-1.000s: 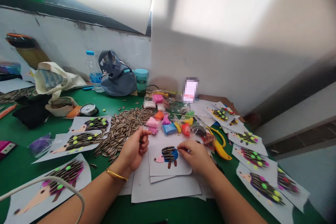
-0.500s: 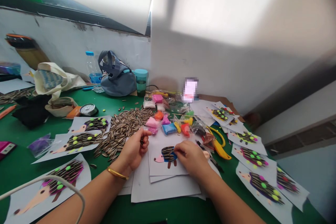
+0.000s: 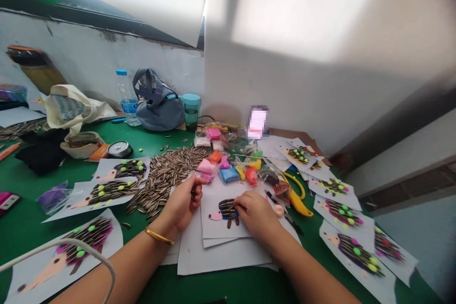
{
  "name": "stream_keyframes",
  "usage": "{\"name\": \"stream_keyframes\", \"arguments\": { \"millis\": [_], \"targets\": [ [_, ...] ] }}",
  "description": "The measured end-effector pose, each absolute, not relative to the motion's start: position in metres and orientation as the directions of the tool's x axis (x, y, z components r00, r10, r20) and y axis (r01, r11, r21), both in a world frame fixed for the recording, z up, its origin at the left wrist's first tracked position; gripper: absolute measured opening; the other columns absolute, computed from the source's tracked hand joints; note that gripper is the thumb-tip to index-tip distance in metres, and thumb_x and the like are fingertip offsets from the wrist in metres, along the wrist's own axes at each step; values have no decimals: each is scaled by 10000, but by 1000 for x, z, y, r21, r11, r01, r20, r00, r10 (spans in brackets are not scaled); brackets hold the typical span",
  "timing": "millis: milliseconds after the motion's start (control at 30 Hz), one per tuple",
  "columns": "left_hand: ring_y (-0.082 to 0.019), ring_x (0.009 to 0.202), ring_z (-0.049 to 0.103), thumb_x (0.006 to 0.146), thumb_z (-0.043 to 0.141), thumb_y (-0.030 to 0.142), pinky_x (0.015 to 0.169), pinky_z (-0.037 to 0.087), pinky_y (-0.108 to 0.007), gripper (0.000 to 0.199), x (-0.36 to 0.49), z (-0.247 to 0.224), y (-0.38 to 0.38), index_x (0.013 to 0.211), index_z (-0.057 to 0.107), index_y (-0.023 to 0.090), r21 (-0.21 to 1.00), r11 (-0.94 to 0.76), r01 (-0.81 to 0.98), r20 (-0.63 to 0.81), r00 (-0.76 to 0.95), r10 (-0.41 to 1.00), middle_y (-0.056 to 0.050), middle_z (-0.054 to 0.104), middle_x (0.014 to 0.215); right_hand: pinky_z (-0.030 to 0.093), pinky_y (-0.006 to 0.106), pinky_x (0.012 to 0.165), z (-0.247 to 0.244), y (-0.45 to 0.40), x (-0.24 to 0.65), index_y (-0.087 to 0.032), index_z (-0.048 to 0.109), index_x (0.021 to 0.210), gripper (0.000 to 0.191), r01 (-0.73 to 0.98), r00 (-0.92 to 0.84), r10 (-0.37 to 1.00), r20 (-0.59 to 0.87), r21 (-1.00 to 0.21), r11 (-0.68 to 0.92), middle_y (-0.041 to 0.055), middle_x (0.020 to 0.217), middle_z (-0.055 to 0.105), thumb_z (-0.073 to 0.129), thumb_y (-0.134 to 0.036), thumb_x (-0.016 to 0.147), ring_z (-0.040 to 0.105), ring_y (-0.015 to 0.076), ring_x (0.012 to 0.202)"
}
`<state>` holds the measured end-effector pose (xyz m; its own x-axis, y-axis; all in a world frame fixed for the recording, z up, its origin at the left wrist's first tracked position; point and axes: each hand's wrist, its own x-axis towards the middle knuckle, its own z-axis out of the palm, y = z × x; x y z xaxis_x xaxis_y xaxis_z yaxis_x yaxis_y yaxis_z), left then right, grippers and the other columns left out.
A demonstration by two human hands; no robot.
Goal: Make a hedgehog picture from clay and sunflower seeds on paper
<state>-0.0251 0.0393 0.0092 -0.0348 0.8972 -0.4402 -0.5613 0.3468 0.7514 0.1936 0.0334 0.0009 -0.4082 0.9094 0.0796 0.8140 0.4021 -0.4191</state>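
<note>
A small hedgehog picture with a pink clay face [image 3: 215, 215], a blue clay body [image 3: 225, 202] and brown feet lies on white paper [image 3: 221, 233] in front of me. Sunflower seeds stand in rows on the blue clay. My right hand [image 3: 259, 213] is closed in a pinch at the body's right edge; its fingertips hide whatever is between them. Left of the picture, my left hand [image 3: 185, 203] is curled, with dark sunflower seeds showing between its fingers. A large heap of sunflower seeds [image 3: 171, 171] lies just beyond the left hand.
Bagged coloured clay, including a blue pack [image 3: 230, 175], sits behind the paper. Yellow-handled scissors [image 3: 301, 203] and a pale clay ball [image 3: 279, 210] lie to the right. Finished hedgehog cards [image 3: 356, 254] line both sides. A white cable [image 3: 89, 248] crosses the lower left.
My right hand has shifted slightly left and down at the blue body's right edge. The pale clay ball beside it shows more fully. My left hand stays nearly still.
</note>
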Motion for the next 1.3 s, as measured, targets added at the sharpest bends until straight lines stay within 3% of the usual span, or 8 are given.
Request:
{"name": "stream_keyframes", "arguments": {
  "millis": [300, 467, 600, 667, 767, 933, 1167, 1300],
  "targets": [
    [-40, 452, 408, 940, 546, 366, 370, 267, -122, 289, -25, 11, 39, 820, 647, 123, 728, 352, -588, -458, -35, 888, 45, 451, 626, 435, 289, 750, -4, 35, 196, -218, 749, 857, 200, 800, -430, 896, 110, -413, 435, 32, 836, 686, 596, -90, 878, 619, 187, 834],
    [-49, 456, 461, 1006, 457, 329, 370, 347, -128, 329, -27, 17, 39, 843, 645, 113, 658, 377, -652, -491, 8, 871, 26, 488, 638, 451, 329, 794, -1, 31, 204, -194, 725, 915, 198, 734, -441, 859, 258, -447, 511, 67, 886, 675, 545, -114, 898, 606, 208, 864],
    [-152, 749, 676, 1027, 404, 396, 679, 591, -262, 377, -23, 26, 33, 980, 641, 106, 471, 463, -751, -492, 211, 844, -103, 652, 863, 451, 344, 778, 7, 24, 201, -208, 707, 977, 201, 657, -398, 816, 419, -491, 573, 75, 885, 654, 510, -187, 947, 583, 213, 859],
    [-217, 931, 693, 1027, 369, 462, 830, 589, -342, 444, -18, 31, 26, 1062, 625, 100, 384, 523, -761, -451, 340, 825, -175, 669, 1036, 449, 347, 769, 10, 18, 195, -217, 699, 1047, 212, 616, -400, 786, 471, -497, 611, 71, 883, 650, 506, -211, 961, 576, 213, 853],
    [-232, 971, 690, 1020, 337, 523, 873, 569, -346, 524, -10, 35, 15, 1172, 596, 94, 320, 608, -727, -395, 480, 783, -184, 662, 1092, 446, 364, 791, 11, 11, 185, -221, 656, 1195, 273, 609, -416, 772, 481, -483, 629, 83, 956, 660, 531, -213, 953, 571, 231, 897],
    [-176, 821, 687, 998, 386, 567, 841, 555, -293, 576, -6, 33, 6, 1241, 569, 78, 341, 640, -688, -343, 543, 767, -133, 673, 993, 438, 349, 786, 13, 9, 179, -243, 691, 1115, 215, 620, -408, 824, 392, -544, 566, 62, 943, 656, 603, -197, 924, 570, 223, 898],
    [-261, 1063, 675, 997, 426, 534, 970, 519, -371, 579, -7, 38, 8, 1342, 511, 76, 401, 652, -644, -372, 536, 758, -207, 638, 1224, 459, 330, 746, 15, 14, 193, -228, 713, 966, 168, 564, -366, 791, 491, -559, 608, 49, 867, 620, 548, -202, 954, 577, 198, 825],
    [-271, 1092, 666, 1014, 404, 493, 836, 579, -318, 502, -13, 36, 16, 1218, 601, 79, 491, 546, -679, -409, 374, 833, -211, 648, 1202, 478, 367, 841, 14, 22, 209, -202, 665, 1130, 251, 621, -300, 826, 476, -560, 548, 89, 988, 653, 461, -216, 984, 601, 230, 950]
  ]
}}
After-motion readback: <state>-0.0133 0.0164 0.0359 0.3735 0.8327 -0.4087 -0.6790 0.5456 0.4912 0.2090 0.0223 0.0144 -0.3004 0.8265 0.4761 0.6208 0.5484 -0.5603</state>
